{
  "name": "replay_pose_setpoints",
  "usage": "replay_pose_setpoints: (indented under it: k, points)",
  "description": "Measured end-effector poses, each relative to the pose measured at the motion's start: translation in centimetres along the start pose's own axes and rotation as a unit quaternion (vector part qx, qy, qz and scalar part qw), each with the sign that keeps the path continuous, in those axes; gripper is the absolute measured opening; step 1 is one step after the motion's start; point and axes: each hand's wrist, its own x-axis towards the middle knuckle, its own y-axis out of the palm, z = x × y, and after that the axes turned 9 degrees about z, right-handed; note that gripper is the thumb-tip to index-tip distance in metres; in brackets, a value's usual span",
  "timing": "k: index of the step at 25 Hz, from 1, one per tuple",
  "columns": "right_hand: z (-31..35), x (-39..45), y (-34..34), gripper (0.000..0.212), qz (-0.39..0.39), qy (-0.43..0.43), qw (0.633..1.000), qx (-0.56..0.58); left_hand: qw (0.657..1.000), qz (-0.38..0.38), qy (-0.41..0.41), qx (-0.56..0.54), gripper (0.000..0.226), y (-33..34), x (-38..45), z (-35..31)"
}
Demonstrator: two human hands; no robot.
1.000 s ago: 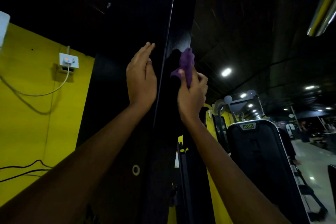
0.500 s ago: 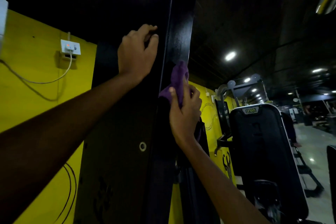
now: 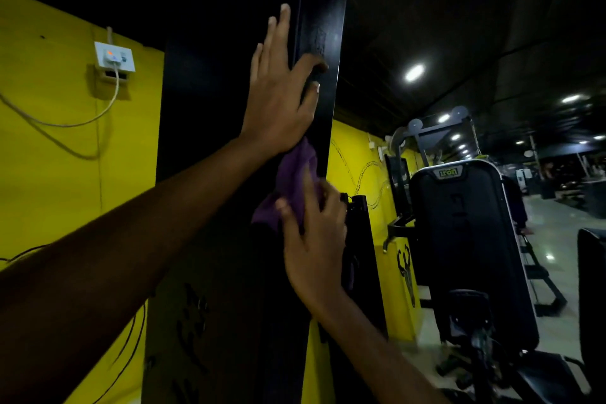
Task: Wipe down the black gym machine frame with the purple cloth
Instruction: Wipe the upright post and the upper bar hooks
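A tall black upright of the gym machine frame [image 3: 323, 10] rises through the middle of the head view. My left hand [image 3: 278, 92] lies against its left face with long fingers pointing up, while index finger and thumb hook round its front edge. Just below, the bunched purple cloth [image 3: 293, 180] is pressed on the upright. My right hand [image 3: 311, 239] grips the cloth from underneath, thumb over its left fold.
A yellow wall [image 3: 49, 174] on the left carries a white socket box [image 3: 114, 56] with a hanging cable. A black padded machine [image 3: 465, 239] stands to the right, close to the upright. Beyond it lie a pale floor and ceiling lights.
My right hand has slid the purple cloth down the upright. My left hand, curled on the edge half a second ago, now lies stretched upward against the frame.
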Motion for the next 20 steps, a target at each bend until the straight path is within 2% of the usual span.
replay_pose_setpoints:
  k: [2,5,7,9,11,13,14,16,18,20]
  points:
    - [-1.0,-4.0,1.8,0.061,0.006,-0.017,1.0,0.006,1.0,0.005,-0.006,0.018,0.027,0.0,-0.1,0.0]
    - [-3.5,-3.1,2.1,0.068,-0.024,0.143,0.98,0.139,0.997,0.019,-0.027,0.068,0.029,-0.2,-0.5,-0.3]
    - [-3.3,-0.6,1.6,0.058,-0.032,0.221,0.958,0.178,0.993,0.023,-0.046,0.107,0.032,-0.2,-0.8,-1.1]
    - [-1.5,-0.8,1.8,0.055,-0.047,0.203,0.97,0.126,0.989,0.018,-0.058,0.133,0.037,0.0,-1.1,-1.5]
    - [-0.4,-3.5,2.5,0.061,-0.049,0.102,0.99,0.083,0.985,0.015,-0.068,0.16,0.043,0.2,-1.3,-1.5]
    - [-1.4,-6.3,3.2,0.062,-0.02,0.057,0.996,0.069,0.981,0.018,-0.073,0.178,0.047,0.3,-1.6,-1.6]
    - [-2.4,-6.5,3.3,0.064,-0.015,0.072,0.995,0.074,0.98,0.023,-0.075,0.185,0.049,0.4,-1.8,-1.7]
    - [-3.6,-4.8,3.1,0.067,-0.034,0.161,0.98,0.11,0.977,0.034,-0.074,0.196,0.052,0.6,-2.2,-2.0]
    - [-3.0,-3.0,2.7,0.057,-0.03,0.233,0.963,0.131,0.977,0.035,-0.071,0.197,0.054,0.7,-2.6,-2.0]
    - [-1.6,-3.5,2.8,0.053,-0.037,0.198,0.973,0.116,0.979,0.028,-0.071,0.188,0.053,0.8,-2.7,-1.8]
